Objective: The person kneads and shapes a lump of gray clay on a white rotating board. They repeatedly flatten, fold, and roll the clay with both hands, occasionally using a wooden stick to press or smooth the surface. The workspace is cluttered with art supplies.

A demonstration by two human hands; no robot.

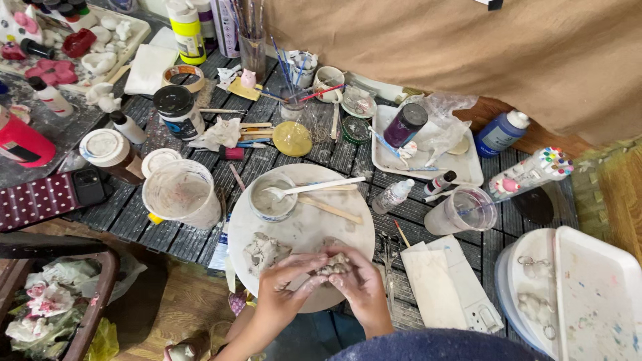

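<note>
While the dark slatted tabletop (334, 157) is crowded with craft supplies, a tan cloth (468, 47) hangs behind it and a wooden floor shows at the lower left. On the tabletop lies a round white board (314, 227), smeared with grey. At its near edge the left hand (284, 291) and the right hand (358, 284) are pressed together around a small grey clay lump (334, 265); the fingers of both hands pinch it, and they are dusted with clay. Just beside the hands, a second clay piece (263, 253) rests on the board. A small grey bowl (272, 196) stands at the far side of the board with a white spoon (311, 188) lying in it, and a wooden stick (329, 210) lies near it. To the left of the board stands a big clear plastic cup (182, 194), cloudy inside. To the right stands another clear cup (463, 210) with liquid, and a white tray (428, 160) behind it carries a dark purple jar (404, 124). A glass (253, 50) full of brushes stands further back. At the far right a white palette tray (598, 301) shows many paint stains.
</note>
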